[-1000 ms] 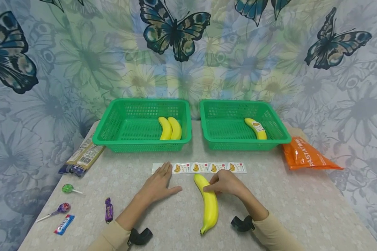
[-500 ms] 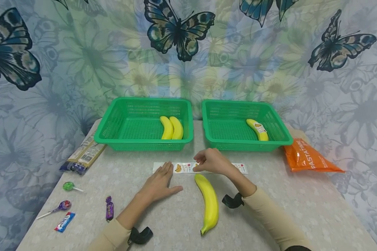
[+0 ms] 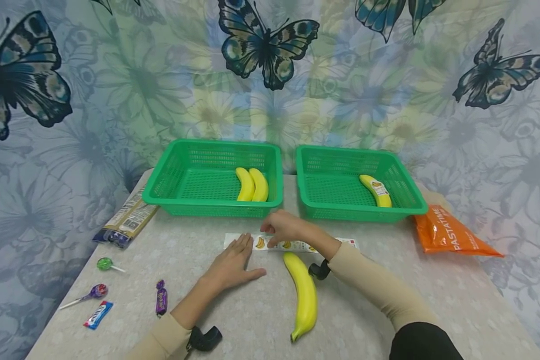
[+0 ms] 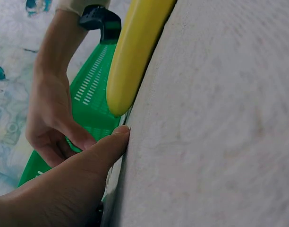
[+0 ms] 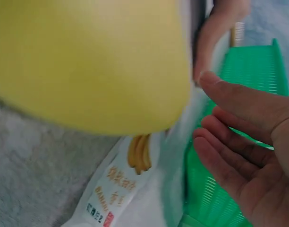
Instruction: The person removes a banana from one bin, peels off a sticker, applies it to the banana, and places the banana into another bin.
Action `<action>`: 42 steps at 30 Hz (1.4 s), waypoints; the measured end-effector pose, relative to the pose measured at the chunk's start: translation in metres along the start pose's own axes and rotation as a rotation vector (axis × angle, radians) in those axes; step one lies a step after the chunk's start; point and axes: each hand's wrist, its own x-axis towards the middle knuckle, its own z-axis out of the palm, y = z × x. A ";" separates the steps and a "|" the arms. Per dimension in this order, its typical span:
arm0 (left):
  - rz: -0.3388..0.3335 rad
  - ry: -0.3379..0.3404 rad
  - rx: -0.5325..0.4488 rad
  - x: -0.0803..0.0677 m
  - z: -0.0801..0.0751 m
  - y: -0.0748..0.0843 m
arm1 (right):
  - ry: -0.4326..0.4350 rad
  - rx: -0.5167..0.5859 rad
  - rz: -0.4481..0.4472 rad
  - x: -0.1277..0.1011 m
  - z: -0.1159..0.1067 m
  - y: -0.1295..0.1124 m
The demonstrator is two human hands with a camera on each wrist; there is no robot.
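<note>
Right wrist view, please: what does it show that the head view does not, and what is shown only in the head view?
Only the right wrist view shows the palm of the right hand and, large enough to read, the word BANANA on a sticker.

Only the head view shows the orange bag, the green lollipop, the purple candy and the labelled banana.

Both show the two hands, the big banana, stickers and a green basket.

Left grip (image 3: 233, 261) and right grip (image 3: 285, 226) at sticker strip (image 3: 297, 246)
</note>
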 end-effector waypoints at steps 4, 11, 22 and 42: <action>0.003 0.006 -0.004 0.000 0.000 0.001 | -0.039 -0.044 0.020 0.010 0.005 0.005; -0.005 0.011 0.014 0.000 0.001 0.002 | -0.093 -0.053 0.011 0.018 0.010 0.008; 0.004 0.032 0.034 -0.001 0.002 0.000 | -0.102 -0.134 -0.084 0.019 0.010 0.006; 0.007 0.033 0.032 0.001 0.003 0.001 | -0.023 0.004 -0.112 0.023 0.010 0.010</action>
